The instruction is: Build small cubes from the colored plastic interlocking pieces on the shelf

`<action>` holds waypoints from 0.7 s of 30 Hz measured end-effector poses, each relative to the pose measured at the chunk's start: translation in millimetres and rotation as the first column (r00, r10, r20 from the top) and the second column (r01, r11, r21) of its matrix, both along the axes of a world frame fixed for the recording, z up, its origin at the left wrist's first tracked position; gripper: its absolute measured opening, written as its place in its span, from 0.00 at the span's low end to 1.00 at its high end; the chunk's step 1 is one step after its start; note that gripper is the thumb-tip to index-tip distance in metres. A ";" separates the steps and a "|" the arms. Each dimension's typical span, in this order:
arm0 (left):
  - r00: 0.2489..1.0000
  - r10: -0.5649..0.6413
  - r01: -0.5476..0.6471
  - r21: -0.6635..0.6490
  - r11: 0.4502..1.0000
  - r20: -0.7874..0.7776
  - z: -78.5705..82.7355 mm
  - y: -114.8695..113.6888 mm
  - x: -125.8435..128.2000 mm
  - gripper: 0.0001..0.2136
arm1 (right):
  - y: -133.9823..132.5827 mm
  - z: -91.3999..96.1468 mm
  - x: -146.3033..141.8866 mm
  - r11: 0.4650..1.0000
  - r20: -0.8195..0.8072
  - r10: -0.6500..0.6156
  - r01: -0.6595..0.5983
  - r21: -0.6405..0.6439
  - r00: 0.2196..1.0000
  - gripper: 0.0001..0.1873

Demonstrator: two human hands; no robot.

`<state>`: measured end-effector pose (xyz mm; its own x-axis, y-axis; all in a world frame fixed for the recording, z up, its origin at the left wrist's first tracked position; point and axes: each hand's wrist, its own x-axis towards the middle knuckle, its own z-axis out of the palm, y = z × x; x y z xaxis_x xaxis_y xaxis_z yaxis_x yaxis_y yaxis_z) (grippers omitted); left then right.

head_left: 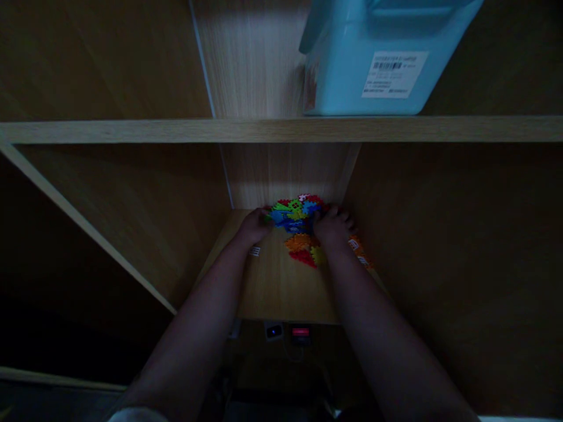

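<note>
at the bottom centre of the frame a small blue light (pixel 273 332) and a red light (pixel 300 333) glow just below the front edge of the shelf floor (pixel 281 293). in mid-frame my left hand (pixel 254 227) cups the left side of the pile of coloured plastic pieces (pixel 295 218), my right hand (pixel 334 225) rests on its right side, fingers curled; i cannot tell whether either pinches a piece. stray orange pieces (pixel 358 249) lie just right of my right wrist. higher up, a shelf board (pixel 176 130) carries a light blue bin (pixel 352 58) at the upper right
</note>
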<state>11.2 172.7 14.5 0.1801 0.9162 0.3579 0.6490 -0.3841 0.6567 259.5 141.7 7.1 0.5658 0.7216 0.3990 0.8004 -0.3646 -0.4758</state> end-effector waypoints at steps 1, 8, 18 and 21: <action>0.995 0.079 -0.080 -0.010 0.997 -0.068 5.6 -3.0 -3.2 0.11 | 0.7 -0.5 -0.2 0.999 -0.046 -0.008 0.006 -0.040 0.999 0.36; 0.985 0.066 -0.146 -0.583 0.799 -0.157 26.1 -20.3 -14.9 0.26 | 11.3 3.6 5.6 0.967 -0.146 0.247 -0.236 0.091 0.958 0.36; 0.869 -0.369 0.472 -0.331 0.817 0.330 -2.5 -24.4 29.1 0.21 | 5.0 24.3 2.9 0.830 -0.150 0.464 -0.369 0.419 0.873 0.27; 0.860 -0.424 0.487 -0.209 0.848 0.284 -4.8 -25.3 34.2 0.19 | -12.9 38.2 -2.9 0.833 -0.243 0.531 -0.447 0.327 0.812 0.29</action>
